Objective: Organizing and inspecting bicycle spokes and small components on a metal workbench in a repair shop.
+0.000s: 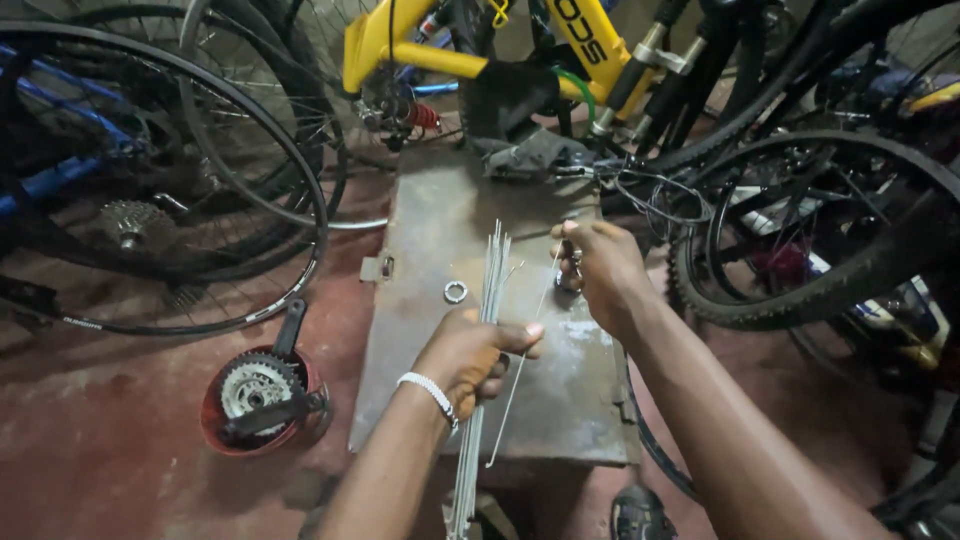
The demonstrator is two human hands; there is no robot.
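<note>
While a bundle of spokes [487, 330] was gripped upright in the left hand [470, 355], fingers curled tight round its middle, a single spoke [528, 350] was pinched at its upper end by the right hand [600, 265], whose fingers were closed narrowly on it and on what looked like a small metal ring. Both hands were held above a flat metal plate [430, 230] laid on the red floor [100, 430]. Judged from this, the sorting of spokes was at an early stage: one had been drawn apart, and most remained in the bundle. A loose washer [456, 292] lay on the plate just left of the bundle. Room was limited: a wheel [290, 170] stood near on the left, a tyre [870, 260] close on the right, and a yellow bicycle frame [440, 55] at the far edge. A red bowl [215, 430] with a sprocket cluster sat apart at lower left.
</note>
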